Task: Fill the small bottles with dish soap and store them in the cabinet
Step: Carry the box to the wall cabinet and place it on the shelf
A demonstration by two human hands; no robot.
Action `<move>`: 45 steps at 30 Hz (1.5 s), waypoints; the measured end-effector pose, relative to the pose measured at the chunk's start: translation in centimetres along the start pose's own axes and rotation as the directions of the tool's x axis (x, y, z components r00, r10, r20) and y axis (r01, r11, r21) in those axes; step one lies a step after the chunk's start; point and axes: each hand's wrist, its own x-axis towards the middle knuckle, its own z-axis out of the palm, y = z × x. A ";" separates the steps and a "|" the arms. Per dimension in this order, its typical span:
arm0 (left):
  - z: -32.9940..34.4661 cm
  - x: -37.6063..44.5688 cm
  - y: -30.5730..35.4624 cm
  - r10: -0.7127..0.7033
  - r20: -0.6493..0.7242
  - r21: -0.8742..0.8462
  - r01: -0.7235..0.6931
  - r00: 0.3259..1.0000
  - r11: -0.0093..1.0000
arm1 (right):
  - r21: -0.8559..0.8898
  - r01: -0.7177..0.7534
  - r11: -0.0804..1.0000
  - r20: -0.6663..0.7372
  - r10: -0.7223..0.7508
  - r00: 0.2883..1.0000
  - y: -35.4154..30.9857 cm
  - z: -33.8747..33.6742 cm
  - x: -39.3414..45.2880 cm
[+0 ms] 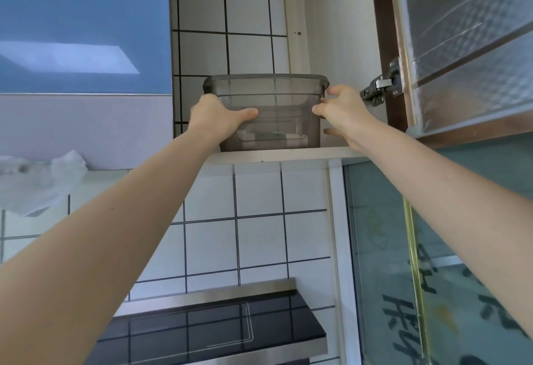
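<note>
Both hands' fingers grip lidded smoky bin (268, 111) on cabinet shelf (288, 153); contents unclear.

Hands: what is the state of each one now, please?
Left hand: grips the left side of the grey container.
Right hand: grips the container's right side, fingers curled at its rim.

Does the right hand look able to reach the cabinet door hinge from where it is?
Probably yes. The right hand holds the smoky plastic container on the cabinet shelf, and the hinge sits just beside it with nothing between; it would have to let go first.
</note>
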 end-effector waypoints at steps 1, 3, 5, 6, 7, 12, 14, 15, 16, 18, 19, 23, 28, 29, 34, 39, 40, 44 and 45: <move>-0.2 -0.5 0.3 0.002 0.009 0.022 -0.002 1.000 1.000 | -0.020 -0.014 1.000 -0.005 0.014 1.000 -0.3 -0.4 -0.6; -0.8 -1.6 0.7 -0.007 0.010 0.060 0.006 1.000 0.998 | -0.009 -0.028 1.000 -0.025 0.028 0.999 -0.9 -1.2 -1.6; -1.4 -3.0 0.9 -0.012 -0.010 0.091 0.013 1.000 0.996 | 0.048 -0.037 0.998 -0.039 0.039 0.998 -1.6 -2.5 -3.0; -1.6 -3.8 0.9 -0.001 -0.024 0.107 0.004 1.000 0.994 | 0.086 -0.044 0.995 -0.033 0.047 0.998 -1.9 -3.2 -3.8; -1.7 -4.6 0.8 0.014 -0.042 0.107 -0.009 0.999 0.994 | 0.127 -0.052 0.990 -0.023 0.055 0.998 -2.2 -3.8 -4.7; -1.6 -10.6 1.0 0.104 -0.048 -0.022 -0.105 0.993 0.994 | 0.244 -0.112 0.963 0.029 0.109 0.994 -2.8 -7.7 -11.5; -0.9 -13.2 1.4 0.114 -0.009 -0.055 -0.115 0.993 0.992 | 0.268 -0.139 0.953 0.013 0.141 0.990 -2.8 -9.7 -14.1; -0.4 -14.1 1.6 0.118 0.014 -0.064 -0.116 0.993 0.991 | 0.295 -0.156 0.943 0.005 0.162 0.987 -2.8 -10.7 -15.2; 0.3 -15.4 2.2 0.117 0.045 -0.073 -0.113 0.992 0.991 | 0.319 -0.179 0.931 -0.001 0.189 0.982 -3.0 -12.0 -16.6; 1.8 -17.3 3.3 0.117 0.112 -0.090 -0.107 0.987 0.990 | 0.380 -0.218 0.899 0.005 0.234 0.972 -3.0 -14.2 -18.8; 2.6 -18.7 4.2 0.123 0.153 -0.104 -0.108 0.981 0.989 | 0.411 -0.241 0.879 0.013 0.259 0.966 -3.1 -15.5 -20.1; 5.3 -23.1 8.4 0.234 0.325 -0.141 -0.198 0.916 0.970 | 0.455 -0.291 0.841 0.022 0.316 0.949 -3.7 -19.6 -23.8; 7.5 -25.6 13.8 0.429 0.386 -0.195 -0.383 0.816 0.903 | 0.389 -0.210 0.897 -0.188 0.301 0.935 -5.4 -23.1 -26.1; 7.7 -25.8 14.7 0.458 0.383 -0.209 -0.407 0.802 0.889 | 0.396 -0.188 0.899 -0.208 0.287 0.935 -5.8 -23.4 -26.3; 8.5 -26.5 17.3 0.555 0.372 -0.281 -0.480 0.744 0.831 | 0.304 -0.155 0.940 -0.185 0.217 0.958 -7.3 -24.4 -26.5; 8.6 -26.2 17.5 0.569 0.355 -0.300 -0.486 0.741 0.821 | 0.254 -0.122 0.960 -0.208 0.177 0.962 -7.2 -24.3 -26.0; 8.4 -26.2 17.4 0.577 0.351 -0.309 -0.491 0.737 0.815 | 0.242 -0.115 0.963 -0.218 0.169 0.961 -7.2 -24.2 -26.0; 7.7 -26.1 16.9 0.605 0.315 -0.344 -0.506 0.731 0.791 | 0.141 -0.064 0.988 -0.256 0.099 0.962 -7.0 -23.2 -26.2; 7.4 -26.2 16.7 0.604 0.300 -0.354 -0.501 0.739 0.789 | 0.116 -0.045 0.992 -0.257 0.074 0.964 -6.9 -22.8 -26.4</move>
